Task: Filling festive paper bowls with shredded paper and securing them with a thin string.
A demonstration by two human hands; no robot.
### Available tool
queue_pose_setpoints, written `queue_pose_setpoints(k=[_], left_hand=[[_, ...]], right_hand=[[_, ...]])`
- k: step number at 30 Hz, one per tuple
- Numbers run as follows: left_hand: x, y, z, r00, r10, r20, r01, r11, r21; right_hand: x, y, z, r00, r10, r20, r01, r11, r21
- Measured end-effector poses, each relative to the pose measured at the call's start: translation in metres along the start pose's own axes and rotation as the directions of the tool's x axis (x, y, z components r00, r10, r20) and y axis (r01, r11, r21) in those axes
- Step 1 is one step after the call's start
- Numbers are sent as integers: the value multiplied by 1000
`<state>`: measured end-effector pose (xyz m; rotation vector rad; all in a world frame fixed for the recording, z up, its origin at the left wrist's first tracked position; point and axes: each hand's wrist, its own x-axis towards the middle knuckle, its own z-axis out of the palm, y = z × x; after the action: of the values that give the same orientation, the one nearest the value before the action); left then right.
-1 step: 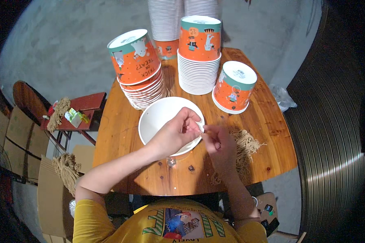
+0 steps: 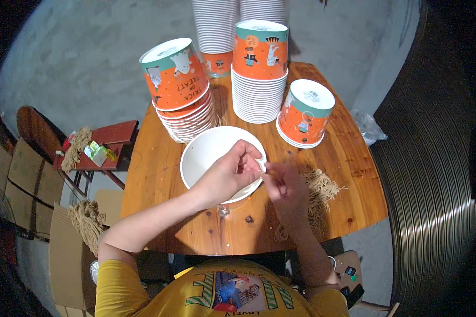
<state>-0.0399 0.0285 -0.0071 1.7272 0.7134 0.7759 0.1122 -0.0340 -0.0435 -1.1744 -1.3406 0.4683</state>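
See cord (image 2: 191, 125) on stacked buckets (image 2: 177, 84) by worktop (image 2: 346, 158) left edge; seemingly unfinished on white bucket (image 2: 203, 153). Pinching at rim with left hand (image 2: 231, 173), right hand (image 2: 286, 190); cannot tell what.

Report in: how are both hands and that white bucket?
Left hand and right hand close together at right rim of white paper bucket; pinched item too small to tell. Bucket mouth facing camera. Tan string bundle beside right hand.
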Motion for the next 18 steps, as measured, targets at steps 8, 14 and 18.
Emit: queue_pose_setpoints(k=[8, 14, 18], left_hand=[[-2, 7, 0, 997, -33, 74, 22, 989, 149], [-3, 11, 1, 994, -79, 81, 55, 963, 265], [-6, 14, -5, 985, -155, 69, 116, 913, 392]], right_hand=[[6, 5, -6, 962, -259, 89, 273, 873, -405], [2, 4, -3, 991, -130, 34, 134, 957, -256], [1, 8, -2, 991, -133, 11, 132, 964, -232]])
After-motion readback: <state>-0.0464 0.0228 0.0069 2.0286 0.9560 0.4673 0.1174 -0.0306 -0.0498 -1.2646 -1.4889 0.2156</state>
